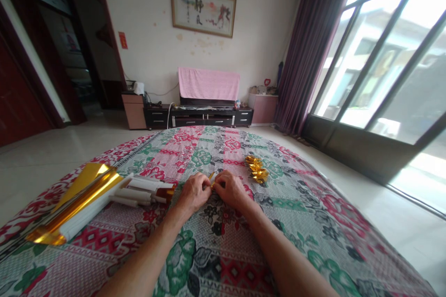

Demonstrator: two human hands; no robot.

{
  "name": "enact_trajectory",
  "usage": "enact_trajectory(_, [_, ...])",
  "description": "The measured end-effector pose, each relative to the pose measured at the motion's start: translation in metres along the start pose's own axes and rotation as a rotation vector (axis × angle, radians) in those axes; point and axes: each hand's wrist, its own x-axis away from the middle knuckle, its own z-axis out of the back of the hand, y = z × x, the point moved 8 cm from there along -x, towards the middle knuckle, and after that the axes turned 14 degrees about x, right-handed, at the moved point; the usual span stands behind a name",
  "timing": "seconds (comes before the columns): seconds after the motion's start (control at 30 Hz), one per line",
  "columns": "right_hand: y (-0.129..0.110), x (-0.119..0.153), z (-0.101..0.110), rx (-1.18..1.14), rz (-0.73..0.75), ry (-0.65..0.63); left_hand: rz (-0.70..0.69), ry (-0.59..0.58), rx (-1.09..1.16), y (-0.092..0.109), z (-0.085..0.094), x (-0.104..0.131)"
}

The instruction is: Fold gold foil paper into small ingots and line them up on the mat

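Head view: left hand [195, 190] and right hand [230, 188] meet at the patterned cloth [237, 229], each grip pressed together, pinching a small piece of gold paper [211, 176]. Paper lies directly between the two, neither hand clearly nearer; its visible end points forward, the full long axis hidden by the grip. Folded gold pieces [256, 167] rest apart, beyond and to the right of the right hand.

framed picture [203, 16]: brush characters [199, 3], upper one seemingly 静, others unclear | red wall slip [123, 40]: writing illegible
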Motion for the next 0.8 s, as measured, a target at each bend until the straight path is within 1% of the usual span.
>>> enact_trajectory(0.13, [-0.002, -0.0005, 0.0009, 0.016, 0.001, 0.0, 0.005, -0.015, 0.014, 0.0011, 0.0002, 0.0005])
enact_trajectory(0.47, [-0.0012, -0.0011, -0.0008, 0.024, -0.031, -0.004, 0.014, -0.029, 0.01, -0.0036, -0.0028, -0.0003])
enact_trajectory(0.8, [-0.0007, -0.0013, -0.0031, 0.019, -0.054, 0.012, -0.016, -0.035, -0.036, 0.0044, -0.0014, 0.0006])
